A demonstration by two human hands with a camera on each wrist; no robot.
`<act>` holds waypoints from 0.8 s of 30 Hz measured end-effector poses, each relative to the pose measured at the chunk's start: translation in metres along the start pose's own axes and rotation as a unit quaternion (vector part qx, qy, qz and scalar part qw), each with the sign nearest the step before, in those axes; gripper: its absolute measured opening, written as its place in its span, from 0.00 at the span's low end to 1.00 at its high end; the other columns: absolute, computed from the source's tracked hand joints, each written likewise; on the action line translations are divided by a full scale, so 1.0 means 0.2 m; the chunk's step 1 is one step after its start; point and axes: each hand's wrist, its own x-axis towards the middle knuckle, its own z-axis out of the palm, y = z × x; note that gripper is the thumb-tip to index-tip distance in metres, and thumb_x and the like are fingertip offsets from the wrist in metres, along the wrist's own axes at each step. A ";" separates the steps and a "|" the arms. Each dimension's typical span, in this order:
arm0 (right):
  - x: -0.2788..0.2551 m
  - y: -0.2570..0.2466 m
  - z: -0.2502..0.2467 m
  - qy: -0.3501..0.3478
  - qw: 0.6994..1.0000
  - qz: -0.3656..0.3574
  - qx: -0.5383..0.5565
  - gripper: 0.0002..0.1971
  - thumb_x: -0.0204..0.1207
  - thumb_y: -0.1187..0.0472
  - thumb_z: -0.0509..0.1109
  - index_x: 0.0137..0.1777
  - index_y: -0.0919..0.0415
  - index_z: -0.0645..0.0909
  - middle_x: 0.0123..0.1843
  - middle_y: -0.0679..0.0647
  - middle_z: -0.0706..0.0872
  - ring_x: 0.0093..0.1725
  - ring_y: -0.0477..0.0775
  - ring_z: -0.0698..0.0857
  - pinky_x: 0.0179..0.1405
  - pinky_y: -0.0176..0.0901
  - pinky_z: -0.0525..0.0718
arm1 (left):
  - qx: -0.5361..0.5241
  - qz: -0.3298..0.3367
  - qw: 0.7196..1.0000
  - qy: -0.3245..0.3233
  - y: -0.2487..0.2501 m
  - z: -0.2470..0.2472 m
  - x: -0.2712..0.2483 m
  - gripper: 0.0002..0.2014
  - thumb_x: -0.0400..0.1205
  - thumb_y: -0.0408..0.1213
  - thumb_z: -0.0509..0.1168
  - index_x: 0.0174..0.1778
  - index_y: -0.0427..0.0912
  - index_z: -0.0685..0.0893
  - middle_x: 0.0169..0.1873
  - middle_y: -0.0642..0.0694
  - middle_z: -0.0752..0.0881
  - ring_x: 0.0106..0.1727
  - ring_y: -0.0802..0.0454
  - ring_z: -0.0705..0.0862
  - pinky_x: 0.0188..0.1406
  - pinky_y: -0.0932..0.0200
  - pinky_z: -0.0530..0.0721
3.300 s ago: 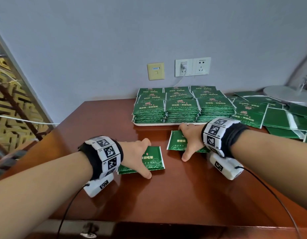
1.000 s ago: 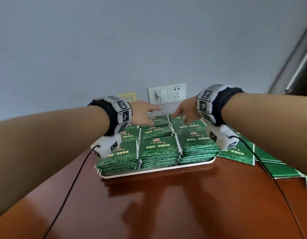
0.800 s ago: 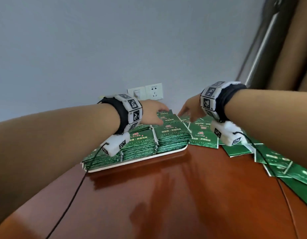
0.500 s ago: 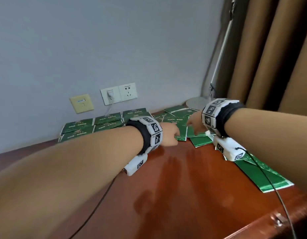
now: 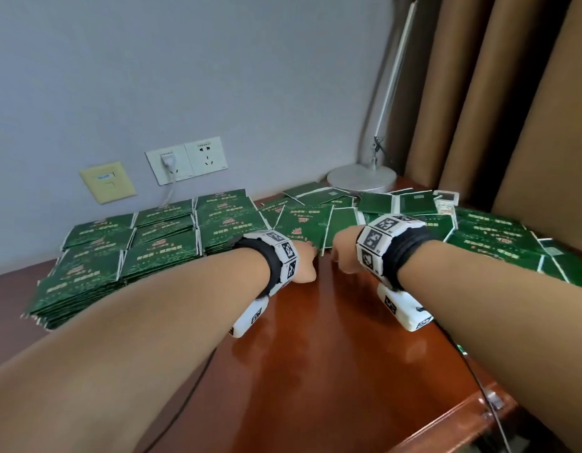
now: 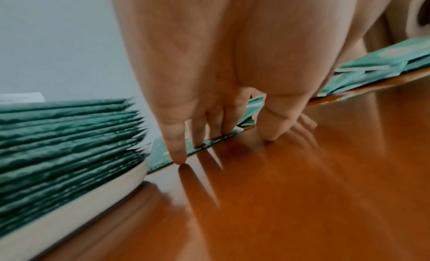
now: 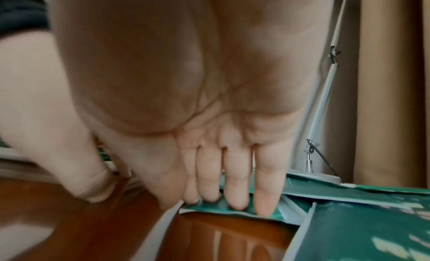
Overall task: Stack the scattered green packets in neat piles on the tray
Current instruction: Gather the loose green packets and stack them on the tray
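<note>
Several piles of green packets (image 5: 159, 253) fill the white tray (image 6: 69, 215) on the left of the wooden table. Loose green packets (image 5: 479, 237) lie scattered to its right. My left hand (image 5: 307, 259) is just right of the tray, fingers straight. In the left wrist view its fingertips (image 6: 179, 158) press the near edge of a flat loose packet (image 6: 160, 152), and the thumb touches the table. My right hand (image 5: 340, 256) is close beside it. Its straight fingers (image 7: 265, 208) rest on the edge of another loose packet (image 7: 209, 207). Neither packet is lifted.
A desk lamp base (image 5: 361, 174) with a thin pole stands at the back, against brown curtains (image 5: 511, 125). Wall sockets (image 5: 186, 160) sit behind the tray. The table's front right corner (image 5: 492, 400) is near. Bare wood (image 5: 332, 354) lies in front of the hands.
Both hands have come off the tray's piles, moved right and dropped to the loose packets beside the tray. The head view swung right and down.
</note>
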 end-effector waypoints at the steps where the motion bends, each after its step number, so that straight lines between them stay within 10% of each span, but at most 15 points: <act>1: 0.00 -0.01 -0.01 -0.021 1.000 0.006 -0.011 0.19 0.83 0.61 0.60 0.72 0.61 0.76 0.69 0.58 0.80 0.67 0.58 0.80 0.62 0.45 0.77 | -0.008 0.013 1.000 0.008 -0.01 0.02 0.00 0.34 0.84 0.37 0.56 0.85 0.42 0.49 0.85 0.45 0.49 0.82 0.44 0.60 0.77 0.53 0.68; 8: 0.03 -0.03 0.00 -0.029 0.999 0.019 -0.027 0.17 0.81 0.60 0.60 0.67 0.59 0.80 0.63 0.55 0.84 0.60 0.57 0.84 0.57 0.41 0.80 | -0.026 0.055 0.998 0.026 -0.01 0.07 -0.12 0.34 0.84 0.39 0.56 0.85 0.43 0.50 0.85 0.46 0.49 0.82 0.45 0.59 0.76 0.52 0.68; 12: -0.03 -0.06 0.01 0.001 0.999 0.024 -0.030 0.07 0.79 0.62 0.61 0.40 0.60 0.75 0.40 0.55 0.77 0.42 0.58 0.76 0.37 0.39 0.73 | -0.014 0.069 0.997 0.035 0.01 0.10 -0.18 0.34 0.84 0.40 0.56 0.85 0.44 0.50 0.85 0.46 0.50 0.83 0.46 0.58 0.76 0.54 0.68; 15: -0.06 -0.10 0.02 -0.005 0.998 0.021 -0.055 0.06 0.81 0.61 0.60 0.43 0.60 0.74 0.42 0.54 0.76 0.41 0.57 0.75 0.26 0.37 0.68 | -0.016 0.074 0.996 0.049 0.02 0.12 -0.23 0.34 0.84 0.40 0.57 0.85 0.45 0.51 0.85 0.46 0.50 0.83 0.46 0.57 0.78 0.53 0.66; 24: -0.17 -0.12 0.05 -0.014 0.999 -0.010 -0.044 0.19 0.79 0.59 0.61 0.69 0.58 0.80 0.63 0.54 0.84 0.56 0.55 0.84 0.55 0.42 0.82 | -0.019 0.092 0.995 0.045 0.03 0.18 -0.36 0.34 0.82 0.43 0.60 0.85 0.45 0.55 0.84 0.45 0.55 0.83 0.46 0.57 0.79 0.53 0.65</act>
